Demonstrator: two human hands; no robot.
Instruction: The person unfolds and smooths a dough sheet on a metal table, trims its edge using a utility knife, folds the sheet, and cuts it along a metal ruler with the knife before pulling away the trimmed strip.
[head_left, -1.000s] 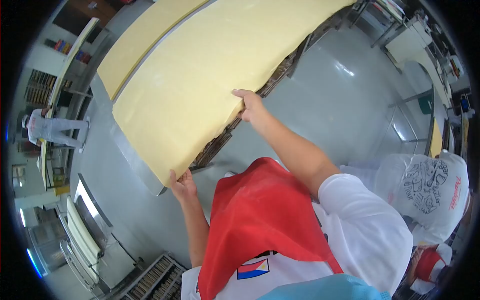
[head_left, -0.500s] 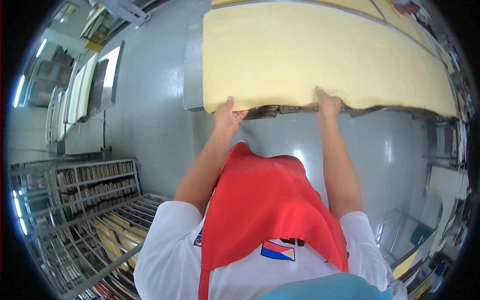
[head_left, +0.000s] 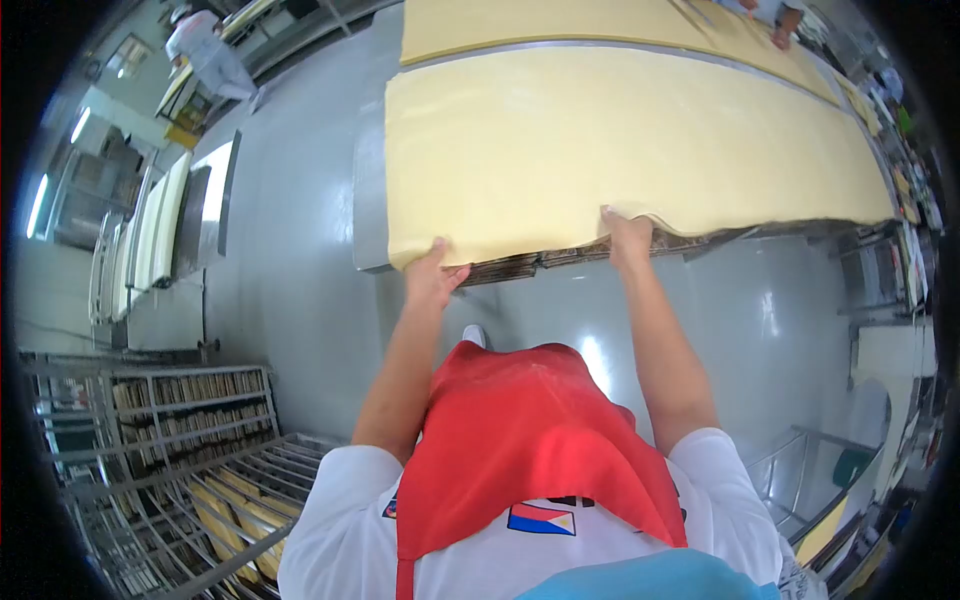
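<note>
A long pale yellow sheet [head_left: 620,140] lies over a metal table [head_left: 370,200], its near edge reaching the table's front. My left hand [head_left: 432,278] grips the sheet's near left corner, thumb on top and fingers partly underneath. Farther right along the same edge, my right hand [head_left: 630,238] pinches the sheet, which is lifted in a small wave beside it. Dark brown, layered material [head_left: 510,268] shows below the edge between both hands. Behind a narrow metal gap lies a second yellow sheet [head_left: 520,22].
Metal racks [head_left: 190,400] with trays stand at the lower left. A person in white [head_left: 210,55] is at a far table, upper left. Another person's hand [head_left: 786,25] shows at the upper right. A metal-framed table [head_left: 810,470] stands at the lower right.
The view has swung round, bringing the racks into sight and the table level across the top. Both hands keep their hold on the sheet's edge, and its wave by my right hand shows more.
</note>
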